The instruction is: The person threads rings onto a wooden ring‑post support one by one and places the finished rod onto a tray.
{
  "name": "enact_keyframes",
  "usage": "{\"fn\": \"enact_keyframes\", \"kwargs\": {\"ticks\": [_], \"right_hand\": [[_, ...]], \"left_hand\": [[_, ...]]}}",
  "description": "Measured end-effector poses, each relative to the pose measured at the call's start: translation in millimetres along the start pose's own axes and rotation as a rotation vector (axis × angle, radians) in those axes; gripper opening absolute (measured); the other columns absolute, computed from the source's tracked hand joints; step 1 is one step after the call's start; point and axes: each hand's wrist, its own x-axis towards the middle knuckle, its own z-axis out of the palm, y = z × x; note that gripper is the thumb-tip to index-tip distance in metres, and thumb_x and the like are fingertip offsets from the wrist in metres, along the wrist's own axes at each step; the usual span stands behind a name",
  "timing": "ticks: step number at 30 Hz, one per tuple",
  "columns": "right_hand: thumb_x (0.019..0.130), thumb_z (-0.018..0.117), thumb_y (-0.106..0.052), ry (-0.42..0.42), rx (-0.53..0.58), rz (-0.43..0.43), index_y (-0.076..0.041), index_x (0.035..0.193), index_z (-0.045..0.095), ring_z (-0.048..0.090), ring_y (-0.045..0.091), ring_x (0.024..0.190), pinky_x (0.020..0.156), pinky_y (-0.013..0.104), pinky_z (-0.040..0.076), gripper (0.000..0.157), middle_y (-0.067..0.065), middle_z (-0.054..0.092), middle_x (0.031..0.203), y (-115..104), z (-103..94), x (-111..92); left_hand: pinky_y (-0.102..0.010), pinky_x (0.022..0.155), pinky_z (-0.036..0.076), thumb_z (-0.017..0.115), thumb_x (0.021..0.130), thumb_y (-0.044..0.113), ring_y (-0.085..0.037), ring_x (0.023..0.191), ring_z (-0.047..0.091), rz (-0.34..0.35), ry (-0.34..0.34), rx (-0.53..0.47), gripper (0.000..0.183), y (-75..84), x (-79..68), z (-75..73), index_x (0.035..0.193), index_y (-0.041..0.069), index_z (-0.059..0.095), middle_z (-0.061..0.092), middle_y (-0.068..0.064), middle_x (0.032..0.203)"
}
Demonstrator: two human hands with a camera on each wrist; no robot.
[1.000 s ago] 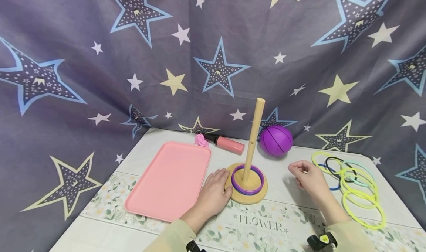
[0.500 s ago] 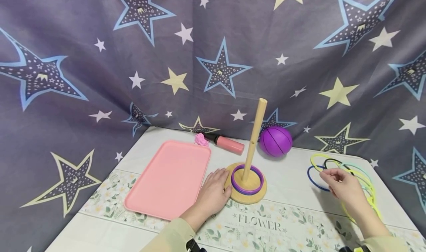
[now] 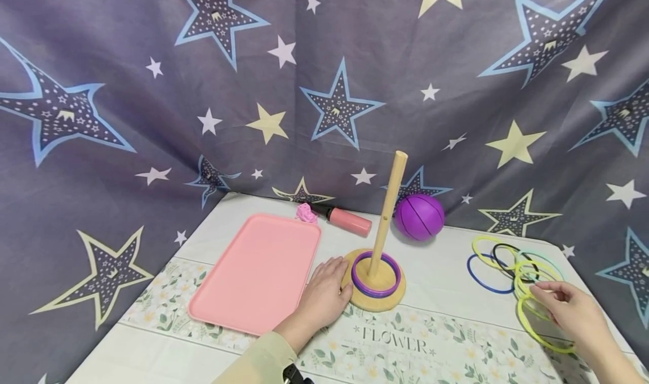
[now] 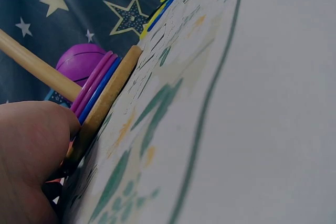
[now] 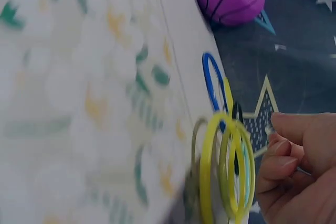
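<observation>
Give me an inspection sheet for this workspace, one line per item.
Surface: pale table cover, floral band, "FLOWER" lettering.
Job's things: wooden stand with purple ring and blue ring around its post; loose rings in yellow, blue, black and pale green lie overlapping on the right.
Clutter: pink tray, crumpled pink item, pink-and-black cylinder, purple ball.
Hands: left hand rests at the stand's base; right hand at the yellow rings, grip unclear.
Cables: nothing seen.
Surroundings: dark star-print curtain behind and at both sides.
</observation>
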Motion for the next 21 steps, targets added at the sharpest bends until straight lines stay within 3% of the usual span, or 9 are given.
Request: {"fn": "enact_keyframes", "kwargs": {"ticks": [5,14,21], "right_hand": [[0.113,0.062,-0.043,0.008,-0.034,0.114,0.010,0.145,0.056,0.053,0.028,0.063,0.053,0.040,0.045,0.062,0.006,0.058,0.081,23.1,-6.1,-1.1],[0.111,0.065,-0.038,0.031,-0.055,0.216,0.015,0.136,0.054,0.052,0.029,0.068,0.056,0.040,0.045,0.060,0.009,0.057,0.078,56.5,-9.2,-6.7],[0.110,0.068,-0.036,0.034,-0.039,0.246,0.015,0.137,0.052,0.052,0.029,0.068,0.056,0.041,0.045,0.060,0.008,0.055,0.078,65.9,-10.8,-7.3]], "left_hand": [[-0.057,0.133,0.028,0.063,0.109,0.021,-0.043,0.157,0.043,0.008,-0.003,0.005,0.054,-0.8,0.2,-0.3,0.156,-0.006,0.056,0.052,-0.026,0.163],[-0.057,0.133,0.029,0.063,0.109,0.021,-0.043,0.156,0.043,0.011,-0.006,0.010,0.055,-0.7,-0.9,-0.9,0.156,-0.006,0.056,0.052,-0.026,0.163],[-0.058,0.133,0.029,0.063,0.109,0.021,-0.043,0.156,0.043,0.012,-0.007,0.013,0.055,0.5,-2.1,-1.3,0.156,-0.006,0.056,0.052,-0.026,0.163]]}}
